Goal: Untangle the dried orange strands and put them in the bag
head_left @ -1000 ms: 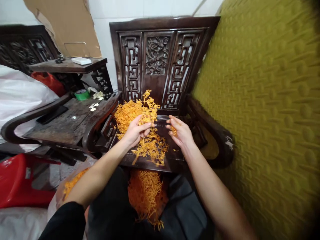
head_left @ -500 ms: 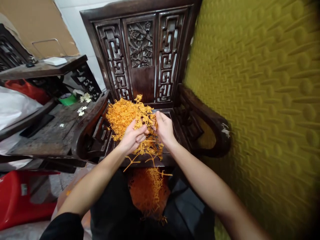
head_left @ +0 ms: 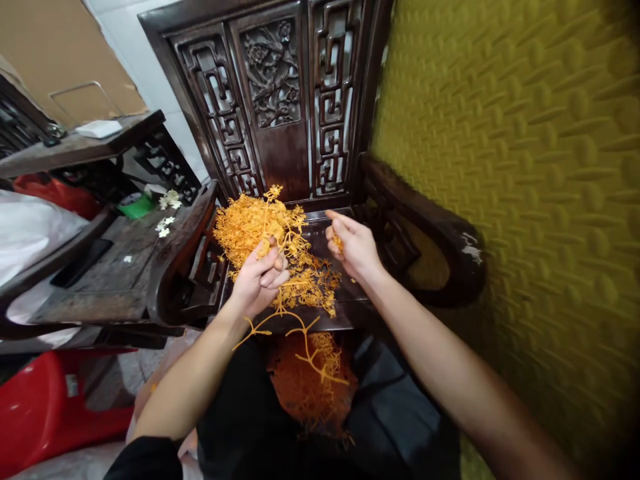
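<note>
Since the frame half a second back, the right hand (head_left: 353, 248) has parted from the left hand (head_left: 257, 280) and drawn toward the chair's right side, fingers curled around a small orange fragment. Left hand is closed on a branching orange sprig (head_left: 293, 283) whose stems trail down past the seat's front edge. Main orange pile (head_left: 253, 223) sits on the carved wooden chair (head_left: 280, 100), heaped against the left armrest (head_left: 175, 247); a further mass lies in a dark bag (head_left: 310, 383) below the seat, between the person's knees.

Material appears light, thin and springy (likely moulded plastic); branches interlock, so a pull on one may drag its neighbours. Best grip judged to be at the thicker main stem, not the fine tips.

Room is tight: yellow padded wall (head_left: 525, 167) close on the right, armrests on both sides, chair back ahead. Open space lies over the seat's right half and downward to the bag.
</note>
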The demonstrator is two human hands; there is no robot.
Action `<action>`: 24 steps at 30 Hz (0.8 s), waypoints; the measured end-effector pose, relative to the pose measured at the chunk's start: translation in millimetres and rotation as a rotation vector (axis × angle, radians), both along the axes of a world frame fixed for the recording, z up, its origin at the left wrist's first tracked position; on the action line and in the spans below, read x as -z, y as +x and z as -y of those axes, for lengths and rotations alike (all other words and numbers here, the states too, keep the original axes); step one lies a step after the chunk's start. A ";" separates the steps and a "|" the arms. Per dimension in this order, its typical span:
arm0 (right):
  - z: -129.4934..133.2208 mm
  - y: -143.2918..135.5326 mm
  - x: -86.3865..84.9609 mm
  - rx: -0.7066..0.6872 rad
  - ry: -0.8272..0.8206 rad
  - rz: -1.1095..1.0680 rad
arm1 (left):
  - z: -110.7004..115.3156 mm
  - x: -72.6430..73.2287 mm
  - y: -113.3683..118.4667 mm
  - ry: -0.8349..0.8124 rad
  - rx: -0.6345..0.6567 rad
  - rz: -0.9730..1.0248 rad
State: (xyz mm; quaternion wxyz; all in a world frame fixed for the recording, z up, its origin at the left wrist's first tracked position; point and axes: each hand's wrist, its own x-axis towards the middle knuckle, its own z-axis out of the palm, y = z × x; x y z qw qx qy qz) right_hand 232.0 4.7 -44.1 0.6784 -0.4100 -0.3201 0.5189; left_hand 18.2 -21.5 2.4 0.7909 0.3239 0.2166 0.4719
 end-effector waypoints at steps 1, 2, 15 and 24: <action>8.6 -10.8 -1.4 -0.091 -0.002 -0.039 | -1.1 0.2 1.6 -0.009 0.008 0.014; 15.6 -21.7 -3.2 -0.175 -0.009 -0.074 | -1.5 0.4 3.5 -0.015 0.015 0.022; 15.8 -18.9 -7.3 0.031 0.479 1.284 | 5.7 2.1 1.9 -0.044 0.044 -0.023; -24.9 63.2 17.9 0.218 0.074 1.225 | -1.0 -4.7 -17.5 -0.041 -0.094 -0.049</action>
